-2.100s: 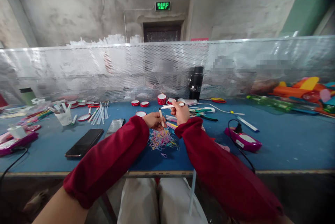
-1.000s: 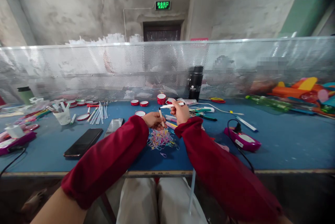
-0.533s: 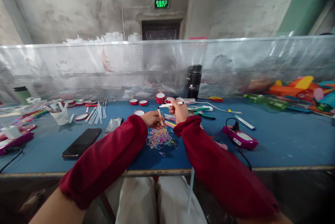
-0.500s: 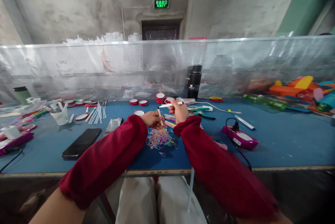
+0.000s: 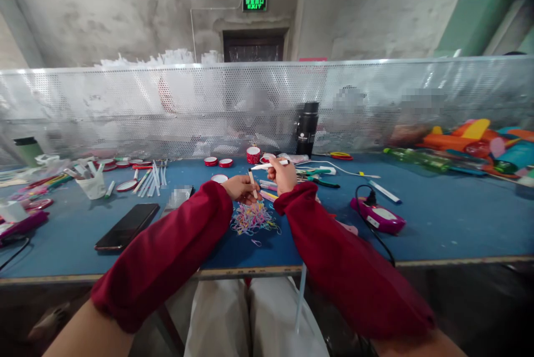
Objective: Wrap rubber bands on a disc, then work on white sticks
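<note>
My left hand (image 5: 240,187) is closed round a short white stick (image 5: 251,177) that points upward. My right hand (image 5: 285,175) is closed on a longer white pen-like stick (image 5: 269,165) that lies almost level and points left. Both hands hover close together over a heap of thin coloured rubber bands (image 5: 251,220) on the blue table (image 5: 438,218). Several coloured sticks (image 5: 267,190) lie just behind the heap. Both forearms wear dark red sleeves.
A black phone (image 5: 127,226) lies left of my arms. A purple device (image 5: 379,216) with a black cable sits to the right. A black flask (image 5: 306,130), red-rimmed lids (image 5: 216,161), pliers (image 5: 319,180), white sticks (image 5: 150,179) and a white cup (image 5: 93,186) stand further back, before a perforated metal screen (image 5: 125,107).
The view has drifted a little to the right and upward. Both hands keep their grip on the white sticks and stay in about the same place over the rubber bands.
</note>
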